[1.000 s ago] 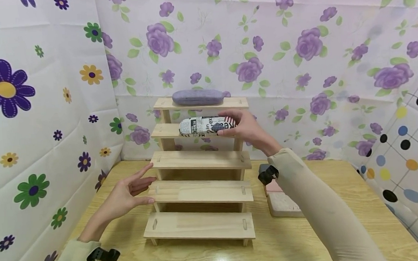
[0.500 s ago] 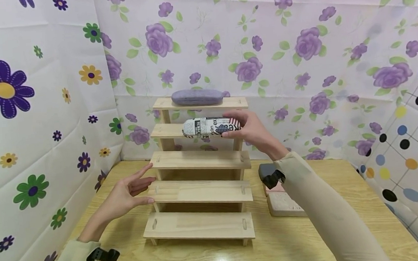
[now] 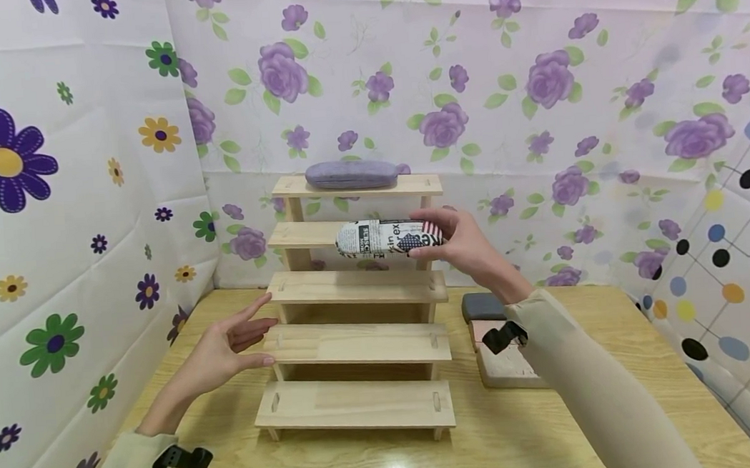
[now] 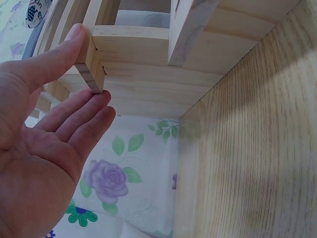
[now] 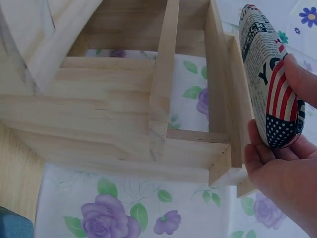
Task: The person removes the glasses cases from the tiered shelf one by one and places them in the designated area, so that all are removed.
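Observation:
My right hand (image 3: pixel 469 246) grips one end of a glasses case (image 3: pixel 372 238) with newspaper print and a stars-and-stripes pattern. It lies level in front of the second-highest shelf of a stepped wooden display rack (image 3: pixel 356 346). In the right wrist view, thumb and fingers (image 5: pixel 292 171) hold the case (image 5: pixel 262 64) at its flag end, beside the shelf boards. My left hand (image 3: pixel 221 354) is at the rack's left side, fingers nearly straight. In the left wrist view its thumb and fingertips (image 4: pixel 101 99) touch the end of a shelf board (image 4: pixel 89 74).
A lilac glasses case (image 3: pixel 352 174) lies on the top shelf. Right of the rack, a dark grey case (image 3: pixel 482 307), a pink one (image 3: pixel 484 331) and an off-white one (image 3: pixel 508 367) lie on the wooden table (image 3: pixel 589 364), partly behind my right forearm. Flowered cloth (image 3: pixel 365 70) hangs behind.
My right hand has moved the printed glasses case to the right and slightly down, off the second-highest shelf's front. My left hand stays in place.

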`<state>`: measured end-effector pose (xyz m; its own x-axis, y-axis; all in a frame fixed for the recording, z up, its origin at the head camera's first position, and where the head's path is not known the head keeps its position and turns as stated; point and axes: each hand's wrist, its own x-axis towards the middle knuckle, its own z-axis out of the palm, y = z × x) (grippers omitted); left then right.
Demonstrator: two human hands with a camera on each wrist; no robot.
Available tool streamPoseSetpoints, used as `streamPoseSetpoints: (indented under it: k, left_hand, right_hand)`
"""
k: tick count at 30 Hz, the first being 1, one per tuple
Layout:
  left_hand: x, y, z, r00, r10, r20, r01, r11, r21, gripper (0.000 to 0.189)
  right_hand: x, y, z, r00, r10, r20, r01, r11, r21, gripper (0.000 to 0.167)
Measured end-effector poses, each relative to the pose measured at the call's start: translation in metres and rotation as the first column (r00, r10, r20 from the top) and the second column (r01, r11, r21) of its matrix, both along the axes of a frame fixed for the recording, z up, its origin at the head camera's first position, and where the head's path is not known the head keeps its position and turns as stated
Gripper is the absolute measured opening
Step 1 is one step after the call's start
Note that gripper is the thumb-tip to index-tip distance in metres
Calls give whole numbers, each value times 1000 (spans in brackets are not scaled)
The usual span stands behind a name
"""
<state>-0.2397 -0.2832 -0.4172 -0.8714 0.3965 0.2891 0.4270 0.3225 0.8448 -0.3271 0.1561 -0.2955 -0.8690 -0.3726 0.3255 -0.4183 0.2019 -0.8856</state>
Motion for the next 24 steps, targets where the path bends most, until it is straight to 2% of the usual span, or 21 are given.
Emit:
streamPoseSetpoints:
  k: [9, 19, 24]
  left_hand:
    - [1, 0, 1, 1000, -2, 8, 2, 1000, 4, 102]
    - [0, 0, 1, 1000, 0, 8, 0, 1000, 4, 102]
    - [0, 0, 1, 1000, -3, 8, 3, 1000, 7, 102]
  right_hand:
    - [17, 10, -7, 1000, 9, 29, -8, 999, -47, 67]
    - [30, 25, -20, 999, 5, 34, -4, 1000, -28, 69]
    - [37, 33, -25, 999, 19, 42, -17, 998, -52, 69]
